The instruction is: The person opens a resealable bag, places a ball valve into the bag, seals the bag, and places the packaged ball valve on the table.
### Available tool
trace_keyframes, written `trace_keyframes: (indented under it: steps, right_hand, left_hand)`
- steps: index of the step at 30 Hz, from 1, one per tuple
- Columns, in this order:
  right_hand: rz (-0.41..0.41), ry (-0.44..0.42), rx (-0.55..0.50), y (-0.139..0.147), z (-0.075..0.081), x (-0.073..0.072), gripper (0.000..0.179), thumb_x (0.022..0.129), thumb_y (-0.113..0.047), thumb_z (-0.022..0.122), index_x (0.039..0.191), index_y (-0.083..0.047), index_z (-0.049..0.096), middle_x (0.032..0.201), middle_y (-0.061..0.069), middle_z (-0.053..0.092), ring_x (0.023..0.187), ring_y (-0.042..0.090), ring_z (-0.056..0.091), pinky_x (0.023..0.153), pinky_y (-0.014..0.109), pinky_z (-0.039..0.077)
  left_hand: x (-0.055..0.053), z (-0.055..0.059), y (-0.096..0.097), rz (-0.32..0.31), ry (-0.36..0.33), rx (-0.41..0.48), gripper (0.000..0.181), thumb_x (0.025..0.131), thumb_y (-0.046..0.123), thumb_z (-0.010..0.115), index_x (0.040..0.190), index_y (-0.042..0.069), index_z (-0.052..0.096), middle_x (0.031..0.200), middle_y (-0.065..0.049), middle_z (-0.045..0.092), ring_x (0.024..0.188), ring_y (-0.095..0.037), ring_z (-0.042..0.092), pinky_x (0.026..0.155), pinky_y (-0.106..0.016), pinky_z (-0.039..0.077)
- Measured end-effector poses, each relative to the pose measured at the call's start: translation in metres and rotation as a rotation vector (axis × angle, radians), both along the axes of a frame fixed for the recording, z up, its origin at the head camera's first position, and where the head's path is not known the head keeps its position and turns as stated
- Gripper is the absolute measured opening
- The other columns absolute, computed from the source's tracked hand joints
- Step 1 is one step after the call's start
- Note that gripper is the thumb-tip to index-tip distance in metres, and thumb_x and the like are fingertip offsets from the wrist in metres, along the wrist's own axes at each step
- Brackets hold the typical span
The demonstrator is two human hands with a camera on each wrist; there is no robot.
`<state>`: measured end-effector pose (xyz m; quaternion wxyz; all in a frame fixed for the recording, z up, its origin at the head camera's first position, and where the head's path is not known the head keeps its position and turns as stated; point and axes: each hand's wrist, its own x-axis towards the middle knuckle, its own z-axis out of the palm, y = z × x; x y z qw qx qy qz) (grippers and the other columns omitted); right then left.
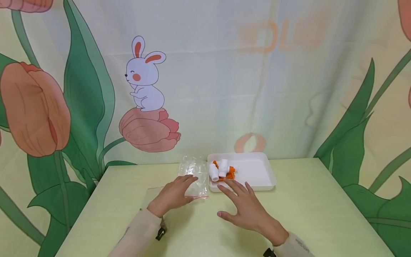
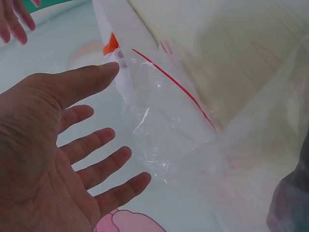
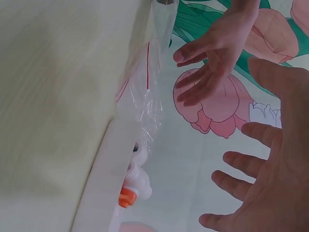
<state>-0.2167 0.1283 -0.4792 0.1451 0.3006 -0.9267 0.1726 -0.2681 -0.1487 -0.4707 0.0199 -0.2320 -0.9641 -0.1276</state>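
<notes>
Nearest the person, the right hand point(image 1: 245, 205) hangs above the counter point(image 1: 305, 203), fingers spread, its grip holding nothing; the left hand point(image 1: 174, 192) hovers opposite with its fingers likewise extended and its grip unfilled. Below the left hand lies a flat clear bag point(image 1: 152, 195), partly hidden by that arm. Beyond it a second clear bag point(image 1: 192, 166) lies with its long axis near to far, its red seal strip at the near end.

Just right of that bag stands the white tray point(image 1: 253, 171), its long side running left to right. The white bottles point(image 1: 223, 167) lie in its left part among orange pieces point(image 1: 232, 169). Both bottles run roughly near to far; the left one slants, near end to the right, and seems to point its narrower end at the person. One orange piece sticks out rightward.

The step in hand looks like a reach or pause, with the parts loose and unhandled. Picking up a bottle would call for the right hand to move forward, drop over the rim and pinch across the long axis.
</notes>
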Motion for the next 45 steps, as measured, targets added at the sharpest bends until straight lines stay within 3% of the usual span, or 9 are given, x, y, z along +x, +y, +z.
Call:
trace_keyframes:
  steps: [8, 18, 22, 29, 36, 45]
  right_hand:
    - [-0.008, -0.035, -0.063, -0.021, -0.011, -0.013, 0.078, 0.083, -0.055, 0.069, 0.15, -0.026, 0.041, 0.154, -0.002, 0.041, 0.141, 0.024, 0.042, 0.109, 0.059, 0.037]
    - [-0.049, -0.068, -0.101, -0.044, -0.016, -0.021, 0.072, 0.082, -0.051, 0.072, 0.144, -0.022, 0.049, 0.147, 0.002, 0.051, 0.133, 0.025, 0.051, 0.103, 0.051, 0.045]
    - [-0.069, -0.093, -0.104, -0.051, -0.018, -0.024, 0.067, 0.083, -0.05, 0.072, 0.14, -0.02, 0.052, 0.142, 0.004, 0.055, 0.131, 0.026, 0.052, 0.1, 0.051, 0.047]
    - [-0.07, -0.09, -0.097, -0.059, -0.021, -0.028, 0.059, 0.086, -0.047, 0.07, 0.135, -0.018, 0.056, 0.136, 0.003, 0.058, 0.125, 0.023, 0.056, 0.093, 0.046, 0.051]
    - [-0.065, -0.092, -0.096, -0.06, -0.021, -0.027, 0.055, 0.087, -0.044, 0.07, 0.133, -0.018, 0.058, 0.134, 0.002, 0.059, 0.121, 0.023, 0.058, 0.091, 0.045, 0.052]
    - [-0.1, -0.125, -0.141, -0.06, -0.019, -0.028, 0.049, 0.089, -0.041, 0.069, 0.13, -0.017, 0.06, 0.133, 0.002, 0.061, 0.117, 0.022, 0.062, 0.088, 0.042, 0.054]
  left_hand:
    - [-0.009, -0.011, 0.004, 0.021, -0.025, -0.03, 0.058, 0.083, 0.026, 0.079, 0.135, 0.014, 0.057, 0.143, -0.011, 0.053, 0.128, -0.032, 0.053, 0.094, -0.054, 0.052]
    - [-0.02, -0.025, 0.003, 0.018, 0.066, -0.08, 0.044, 0.078, 0.015, 0.082, 0.119, 0.011, 0.065, 0.117, -0.008, 0.063, 0.104, -0.029, 0.061, 0.08, -0.046, 0.055]
    - [-0.024, -0.029, 0.003, 0.01, 0.077, -0.096, 0.04, 0.077, 0.013, 0.082, 0.114, 0.011, 0.067, 0.111, -0.007, 0.065, 0.099, -0.03, 0.062, 0.08, -0.046, 0.053]
    - [-0.026, -0.033, 0.004, -0.015, 0.029, -0.062, 0.033, 0.079, 0.01, 0.08, 0.11, 0.01, 0.069, 0.106, -0.007, 0.07, 0.094, -0.026, 0.067, 0.078, -0.043, 0.055]
    - [-0.025, -0.032, 0.005, -0.025, 0.009, -0.053, 0.016, 0.082, 0.0, 0.07, 0.093, 0.011, 0.073, 0.091, -0.003, 0.073, 0.081, -0.02, 0.066, 0.067, -0.04, 0.054]
    - [-0.029, -0.033, 0.006, -0.031, 0.038, 0.04, 0.011, 0.085, 0.0, 0.067, 0.083, 0.009, 0.072, 0.078, 0.001, 0.068, 0.07, -0.013, 0.057, 0.067, -0.034, 0.052]
